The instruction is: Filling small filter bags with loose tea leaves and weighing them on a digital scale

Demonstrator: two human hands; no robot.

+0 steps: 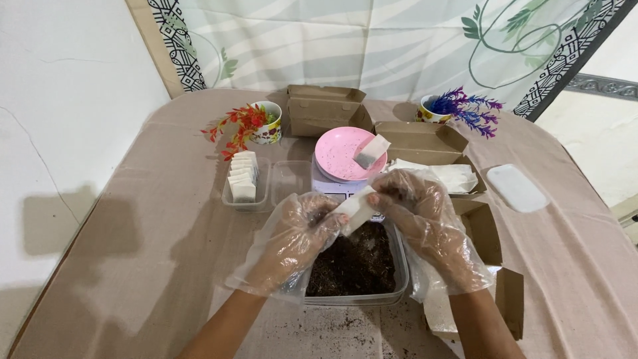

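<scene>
Both of your hands wear loose clear plastic gloves and meet over a clear plastic tub of dark loose tea (355,266) on the cloth-covered worktop (133,266). Your left hand (292,242) and your right hand (425,226) are each closed on one small white paper sachet (354,207), the left pinching its lower end, the right gripping its upper end. The sachet hangs tilted just above the far edge of the tub, held between the two hands.

As to progress, it looks well under way but unfinished. A row of white sachets (243,176) already stands in a small clear tray to your left, and one more sachet lies on the pink dish (339,156) atop a small scale just beyond your hands. The tub is still largely full, and a pile of flat white sachets (445,174) lies to the right of the scale, apparently unfilled. Crumbs of tea dot the cloth near you.
</scene>
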